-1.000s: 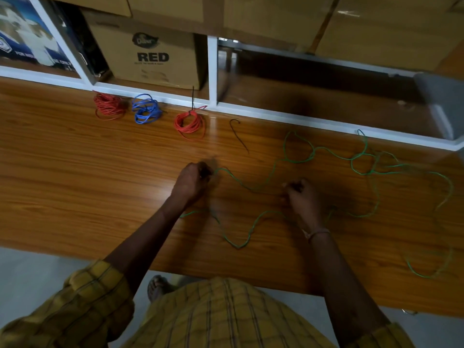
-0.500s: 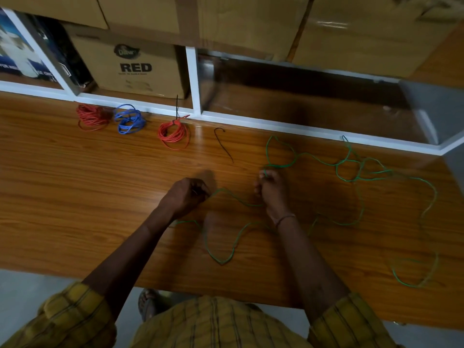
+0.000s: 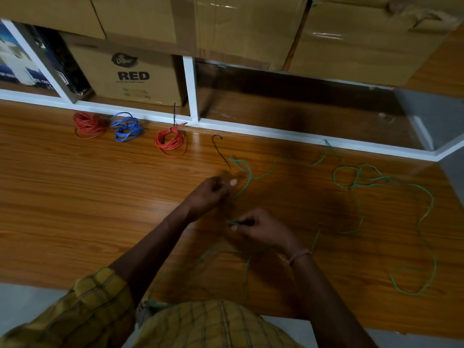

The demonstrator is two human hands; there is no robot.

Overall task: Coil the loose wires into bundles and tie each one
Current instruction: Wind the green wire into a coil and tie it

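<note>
Head view — hands: your left hand [image 3: 213,190] pinches the green wire [image 3: 384,182] at its far-left loop; your right hand [image 3: 263,228], nearer you, pinches a second section of it.
Head view — wire: most of the slack sprawls on the table [image 3: 75,197] to the right of both hands, so your right hand is the closer one for gathering it.
Head view — finished: two red bundles [image 3: 170,143] and a blue bundle [image 3: 125,126] lie far left; a black tie [image 3: 219,150] lies just beyond your left hand.
Head view — unclear: the strand near your shirt is dim — its run cannot be traced.
</note>
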